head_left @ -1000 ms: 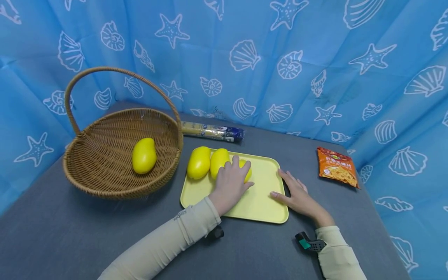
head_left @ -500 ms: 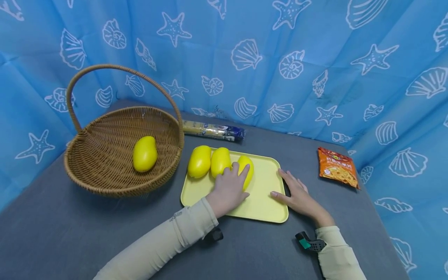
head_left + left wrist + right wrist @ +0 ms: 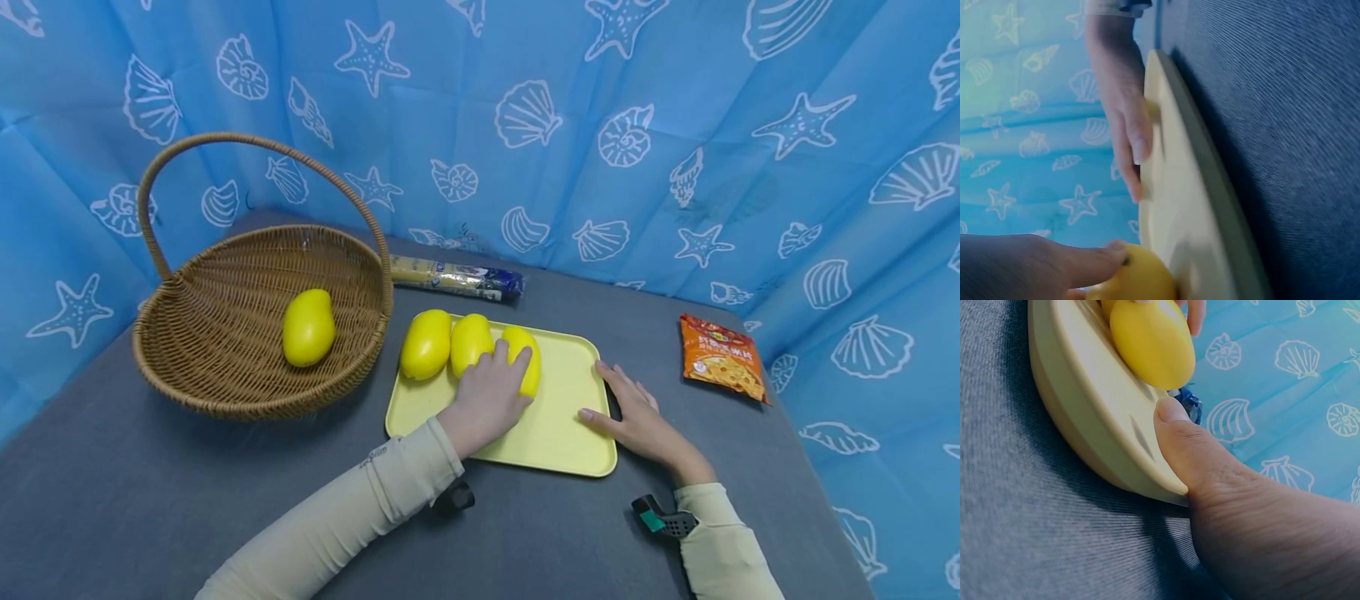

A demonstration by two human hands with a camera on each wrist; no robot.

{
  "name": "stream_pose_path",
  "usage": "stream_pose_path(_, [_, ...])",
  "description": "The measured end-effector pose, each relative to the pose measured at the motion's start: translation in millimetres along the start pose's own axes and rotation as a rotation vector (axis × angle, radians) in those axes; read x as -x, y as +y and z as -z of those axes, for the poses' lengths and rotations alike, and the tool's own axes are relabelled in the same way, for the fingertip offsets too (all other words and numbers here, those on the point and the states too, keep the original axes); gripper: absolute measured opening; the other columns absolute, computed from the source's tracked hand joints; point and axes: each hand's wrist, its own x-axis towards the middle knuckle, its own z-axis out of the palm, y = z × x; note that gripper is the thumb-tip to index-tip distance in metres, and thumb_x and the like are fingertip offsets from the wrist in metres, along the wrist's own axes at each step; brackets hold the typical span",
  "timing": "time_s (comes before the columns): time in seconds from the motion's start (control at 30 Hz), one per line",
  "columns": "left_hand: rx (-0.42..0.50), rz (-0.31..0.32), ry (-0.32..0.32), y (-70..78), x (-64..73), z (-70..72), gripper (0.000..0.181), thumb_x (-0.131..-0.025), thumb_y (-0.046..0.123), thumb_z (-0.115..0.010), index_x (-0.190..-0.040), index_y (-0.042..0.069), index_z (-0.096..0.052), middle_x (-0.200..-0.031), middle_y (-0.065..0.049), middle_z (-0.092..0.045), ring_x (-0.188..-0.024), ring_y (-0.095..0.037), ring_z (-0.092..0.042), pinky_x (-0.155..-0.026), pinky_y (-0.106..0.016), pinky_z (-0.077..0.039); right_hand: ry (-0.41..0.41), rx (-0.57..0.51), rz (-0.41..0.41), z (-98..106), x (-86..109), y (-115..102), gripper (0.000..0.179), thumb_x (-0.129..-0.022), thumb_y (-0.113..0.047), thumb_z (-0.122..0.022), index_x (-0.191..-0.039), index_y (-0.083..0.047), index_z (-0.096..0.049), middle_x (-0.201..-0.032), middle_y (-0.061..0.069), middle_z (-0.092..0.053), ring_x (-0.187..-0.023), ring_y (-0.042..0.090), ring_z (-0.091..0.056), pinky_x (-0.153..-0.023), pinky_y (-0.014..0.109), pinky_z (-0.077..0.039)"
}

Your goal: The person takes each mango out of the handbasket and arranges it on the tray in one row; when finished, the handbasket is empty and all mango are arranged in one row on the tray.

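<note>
Three yellow mangoes lie side by side on the pale yellow tray (image 3: 566, 425). My left hand (image 3: 487, 398) grips the rightmost mango (image 3: 522, 348). In the left wrist view its thumb presses that mango (image 3: 1145, 275), which sits at the tray surface; the other fingers are mostly hidden. The middle mango (image 3: 472, 340) and the left mango (image 3: 426, 344) rest close together near the tray's left end. My right hand (image 3: 641, 425) rests at the tray's right edge, fingers extended. Its thumb (image 3: 1179, 434) lies over the rim.
A wicker basket (image 3: 217, 333) with a tall handle stands at the left, one mango (image 3: 309, 327) inside. A clear packet with a blue end (image 3: 457, 277) lies behind the tray. An orange snack bag (image 3: 723, 358) lies at the right, before the blue shell-patterned curtain (image 3: 562, 200).
The rightmost mango has turned under my left hand, shifting first toward me and then back, and now lies roughly parallel to the others. My right hand stays at the tray edge.
</note>
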Motion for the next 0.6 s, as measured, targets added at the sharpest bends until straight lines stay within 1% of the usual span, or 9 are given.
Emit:
stream_pose_path(0.1, [0.025, 0.010, 0.023, -0.4, -2.3, -1.8, 0.065, -0.090, 0.044, -0.063, -0.145, 0.017, -0.039, -0.131, -0.016, -0.046, -0.086, -0.024, -0.057, -0.068, -0.033, -0.051, 0.001, 0.000, 0.001, 0.1, 0.4, 0.0, 0.088, -0.089, -0.054, -0.059, -0.154, -0.014, -0.015, -0.159, 0.018, -0.015, -0.145, 0.042, -0.007, -0.108, 0.068, -0.002])
stream_pose_path(0.27, [0.039, 0.016, 0.055, -1.7, -4.6, -4.6, 0.064, -0.089, 0.045, -0.064, -0.142, 0.016, -0.042, -0.126, -0.016, -0.048, -0.079, -0.022, -0.056, -0.063, -0.032, -0.050, -0.008, 0.000, 0.002, -0.5, 0.6, 0.4, 0.088, -0.089, -0.053, -0.059, -0.155, -0.015, -0.013, -0.159, 0.018, -0.013, -0.145, 0.043, -0.006, -0.107, 0.068, -0.002])
stream_pose_path(0.4, [0.034, 0.016, 0.061, -2.3, -5.3, -5.6, 0.064, -0.090, 0.046, -0.063, -0.143, 0.016, -0.042, -0.127, -0.017, -0.048, -0.075, -0.021, -0.055, -0.060, -0.031, -0.049, -0.007, -0.001, 0.003, -0.6, 0.0, 0.9, 0.088, -0.090, -0.053, -0.059, -0.155, -0.014, -0.014, -0.159, 0.018, -0.014, -0.145, 0.042, -0.006, -0.107, 0.068, -0.002])
stream_pose_path(0.6, [0.031, 0.011, 0.058, -2.6, -6.4, -6.9, 0.064, -0.090, 0.046, -0.062, -0.143, 0.016, -0.041, -0.129, -0.018, -0.047, -0.062, -0.017, -0.051, -0.053, -0.028, -0.046, -0.005, -0.002, -0.001, -0.8, -1.0, 1.8, 0.089, -0.089, -0.054, -0.059, -0.155, -0.014, -0.014, -0.159, 0.018, -0.014, -0.145, 0.042, -0.006, -0.108, 0.067, -0.002])
